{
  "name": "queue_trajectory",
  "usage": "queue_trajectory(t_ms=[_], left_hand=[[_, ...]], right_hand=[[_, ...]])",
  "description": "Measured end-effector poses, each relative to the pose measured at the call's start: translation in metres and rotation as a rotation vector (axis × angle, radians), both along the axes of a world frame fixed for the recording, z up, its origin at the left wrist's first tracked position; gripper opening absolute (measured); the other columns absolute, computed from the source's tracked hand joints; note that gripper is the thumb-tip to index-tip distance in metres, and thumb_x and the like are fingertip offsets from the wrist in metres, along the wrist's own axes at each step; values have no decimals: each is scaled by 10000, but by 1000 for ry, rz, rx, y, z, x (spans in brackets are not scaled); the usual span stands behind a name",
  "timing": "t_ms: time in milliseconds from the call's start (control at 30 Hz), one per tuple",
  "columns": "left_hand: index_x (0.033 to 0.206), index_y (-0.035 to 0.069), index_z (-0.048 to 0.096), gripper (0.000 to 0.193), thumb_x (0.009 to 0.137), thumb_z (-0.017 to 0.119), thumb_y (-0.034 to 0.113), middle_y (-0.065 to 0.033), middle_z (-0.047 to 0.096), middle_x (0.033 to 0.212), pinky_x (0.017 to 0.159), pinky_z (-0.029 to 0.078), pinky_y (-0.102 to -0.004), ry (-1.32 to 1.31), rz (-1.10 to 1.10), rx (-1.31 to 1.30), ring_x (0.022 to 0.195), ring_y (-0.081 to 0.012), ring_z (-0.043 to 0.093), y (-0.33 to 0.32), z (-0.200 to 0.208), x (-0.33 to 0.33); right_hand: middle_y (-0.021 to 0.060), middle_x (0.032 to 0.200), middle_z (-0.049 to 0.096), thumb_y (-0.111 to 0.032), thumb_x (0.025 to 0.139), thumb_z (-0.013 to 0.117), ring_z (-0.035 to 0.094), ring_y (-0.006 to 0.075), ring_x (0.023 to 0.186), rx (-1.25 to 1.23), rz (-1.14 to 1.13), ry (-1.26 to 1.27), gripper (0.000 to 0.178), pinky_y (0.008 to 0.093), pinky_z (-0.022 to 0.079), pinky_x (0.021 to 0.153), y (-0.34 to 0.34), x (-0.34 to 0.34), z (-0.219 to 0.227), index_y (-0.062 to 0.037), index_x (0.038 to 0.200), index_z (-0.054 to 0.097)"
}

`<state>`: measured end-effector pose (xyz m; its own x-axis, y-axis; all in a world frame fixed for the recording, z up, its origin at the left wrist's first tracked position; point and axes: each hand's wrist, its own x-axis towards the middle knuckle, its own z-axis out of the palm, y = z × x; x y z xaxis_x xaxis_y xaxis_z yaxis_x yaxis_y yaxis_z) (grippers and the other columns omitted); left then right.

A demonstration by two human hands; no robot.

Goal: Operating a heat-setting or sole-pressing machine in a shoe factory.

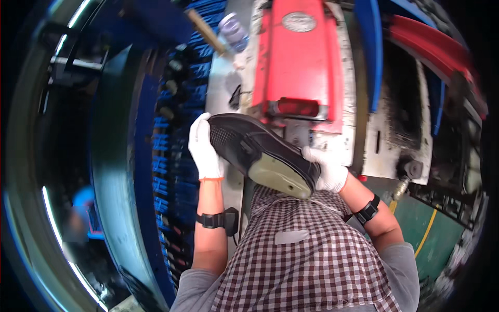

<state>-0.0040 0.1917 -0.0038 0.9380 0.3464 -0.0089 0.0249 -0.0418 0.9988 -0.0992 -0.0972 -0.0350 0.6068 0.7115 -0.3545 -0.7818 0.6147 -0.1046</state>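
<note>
A black shoe upper with small perforations near the toe is held up in front of me, tilted on its side. Inside its opening sits a pale green shoe last with a small dark hole. My left hand, in a white glove, grips the toe end. Round the heel end closes my right hand, also white-gloved. Just beyond the shoe stands a red machine with a metal-edged front.
Left of the machine are a translucent bottle, a wooden-handled tool and a small black item on a metal surface. A rack with blue parts runs along my left. Another red machine cover is at the right.
</note>
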Motion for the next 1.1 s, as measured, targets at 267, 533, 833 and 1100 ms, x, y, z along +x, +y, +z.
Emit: queue_trajectory(t_ms=[267, 533, 833, 1100], left_hand=[[1551, 37, 467, 785, 1008, 466, 604, -143, 565, 1513, 1199, 415, -479, 352, -62, -1081, 1375, -322, 559, 41, -63, -99], [1216, 166, 675, 500, 843, 663, 499, -62, 675, 1263, 1042, 504, -562, 651, 389, -538, 1135, -312, 657, 162, -136, -37], [1000, 99, 635, 327, 906, 693, 407, -96, 703, 1033, 808, 590, -382, 523, 492, 42, 828, -248, 689, 327, -211, 84], [1639, -28, 218, 944, 1030, 447, 656, -329, 362, 1629, 1204, 375, -523, 881, 465, 703, 1483, -494, 398, 322, -256, 125]], right_hand=[[290, 1543, 507, -498, 1052, 544, 530, 317, 1429, -787, 336, -866, 921, 360, 372, 1204, 160, 63, -39, -10, 1681, 81], [212, 975, 730, -354, 971, 637, 745, 374, 926, -1446, 674, -1646, 423, 474, 599, 752, 180, 107, 47, 12, 1181, 658], [69, 811, 695, -221, 696, 728, 614, 173, 651, -2075, 367, -2066, 249, 333, 507, 602, 257, 87, 166, -60, 882, 769], [92, 817, 706, -231, 773, 717, 655, 216, 692, -1839, 763, -1841, 272, 369, 532, 621, 251, 114, 168, -52, 977, 742]])
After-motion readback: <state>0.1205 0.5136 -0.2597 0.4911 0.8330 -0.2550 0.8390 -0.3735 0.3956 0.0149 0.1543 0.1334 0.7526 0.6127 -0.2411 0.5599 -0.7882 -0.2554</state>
